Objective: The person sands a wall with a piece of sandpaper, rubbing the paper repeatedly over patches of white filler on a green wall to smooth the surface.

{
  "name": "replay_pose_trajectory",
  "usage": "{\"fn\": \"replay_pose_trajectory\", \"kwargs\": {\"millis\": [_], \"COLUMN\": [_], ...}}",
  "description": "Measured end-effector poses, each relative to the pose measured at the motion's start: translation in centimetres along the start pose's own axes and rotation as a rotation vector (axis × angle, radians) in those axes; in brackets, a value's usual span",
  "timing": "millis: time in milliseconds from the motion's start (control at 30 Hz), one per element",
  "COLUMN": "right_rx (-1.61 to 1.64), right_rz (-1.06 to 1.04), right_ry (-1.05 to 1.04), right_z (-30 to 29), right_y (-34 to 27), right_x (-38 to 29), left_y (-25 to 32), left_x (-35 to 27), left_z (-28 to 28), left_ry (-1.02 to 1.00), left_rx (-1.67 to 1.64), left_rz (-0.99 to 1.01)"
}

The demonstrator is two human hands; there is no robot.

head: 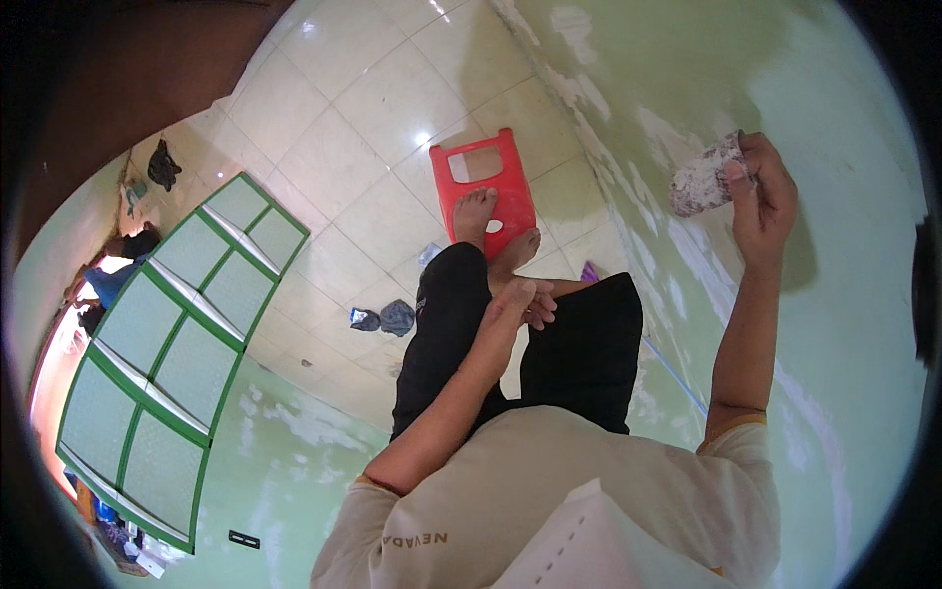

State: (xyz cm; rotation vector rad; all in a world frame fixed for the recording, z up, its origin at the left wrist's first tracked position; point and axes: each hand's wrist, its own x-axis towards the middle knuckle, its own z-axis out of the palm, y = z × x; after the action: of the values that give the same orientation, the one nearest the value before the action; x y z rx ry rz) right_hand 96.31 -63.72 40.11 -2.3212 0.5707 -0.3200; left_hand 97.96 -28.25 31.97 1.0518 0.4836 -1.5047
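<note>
My right hand point(764, 199) grips a piece of sandpaper point(703, 177), its face caked with white dust. It is held at the pale green wall point(831, 147); whether the sheet touches the surface I cannot tell. Whitish patches of filler point(666, 136) show on the wall around it. My left hand point(521, 302) hangs in front of my thighs, fingers loosely bent and apart, with nothing in it. Under my bare feet is a red plastic stool point(482, 180).
Cream tiles point(353, 154) cover the floor. A green-framed glass-panelled unit point(169, 316) stands at left, with a person point(114, 283) partly visible beyond it. Dark crumpled items point(397, 316) and a black plastic bag point(163, 166) lie on the floor. A blue line point(677, 375) runs beside the right wall.
</note>
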Motion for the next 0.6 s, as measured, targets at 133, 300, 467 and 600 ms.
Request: {"fn": "replay_pose_trajectory", "kwargs": {"millis": [133, 300, 467, 600], "right_rx": [0.091, 0.242, 0.277, 0.109], "right_rz": [0.008, 0.154, 0.284, 0.193], "right_ry": [-0.090, -0.116, -0.013, -0.110], "right_z": [1.1, -0.5, -5.0, -6.8], "right_y": [0.1, -1.4, -0.7, 0.0], "right_x": [0.2, 0.0, -4.4, -7.6], "left_y": [-0.3, -1.0, -2.0, -2.1], "left_x": [-0.4, -0.6, -1.3, -0.7], "left_z": [-0.2, 0.3, 1.4, 1.3], "left_ry": [0.004, -0.006, -0.009, -0.027], "left_rx": [-0.038, -0.130, -0.160, -0.132], "left_rz": [0.034, -0.009, -0.034, 0.101]}}
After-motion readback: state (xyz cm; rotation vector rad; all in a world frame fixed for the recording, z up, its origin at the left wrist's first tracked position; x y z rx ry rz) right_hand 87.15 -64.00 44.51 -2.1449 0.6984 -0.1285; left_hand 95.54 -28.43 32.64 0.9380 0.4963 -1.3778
